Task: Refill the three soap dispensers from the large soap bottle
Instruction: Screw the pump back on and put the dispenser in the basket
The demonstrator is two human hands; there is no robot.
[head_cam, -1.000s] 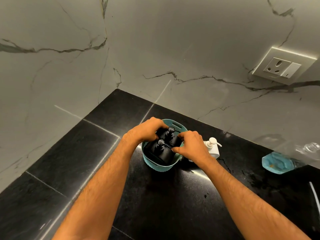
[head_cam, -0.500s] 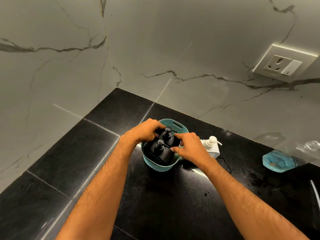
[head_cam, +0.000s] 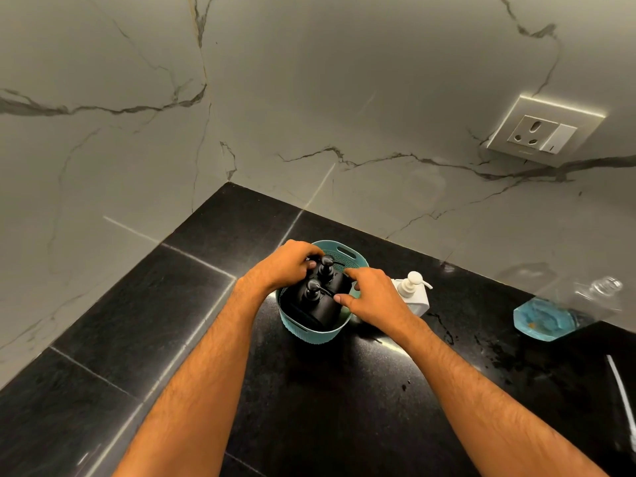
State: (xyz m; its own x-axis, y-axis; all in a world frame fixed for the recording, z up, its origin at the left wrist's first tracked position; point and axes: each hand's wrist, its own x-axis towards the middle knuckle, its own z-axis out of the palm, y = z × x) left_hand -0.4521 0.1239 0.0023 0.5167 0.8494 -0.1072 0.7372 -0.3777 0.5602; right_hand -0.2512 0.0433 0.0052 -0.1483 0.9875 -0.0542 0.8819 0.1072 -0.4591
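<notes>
Gripping two black dispensers (head_cam: 318, 301) in the teal basket (head_cam: 311, 330), left hand (head_cam: 280, 268) and right hand (head_cam: 373, 297) could, if lifted carelessly, tip the basket

Both bare forearms reached forward, converging — the left hand (head_cam: 280, 266) lay knuckles up with fingers curled downward, the right hand (head_cam: 370, 296) likewise, its thumb tucked inward.
</notes>
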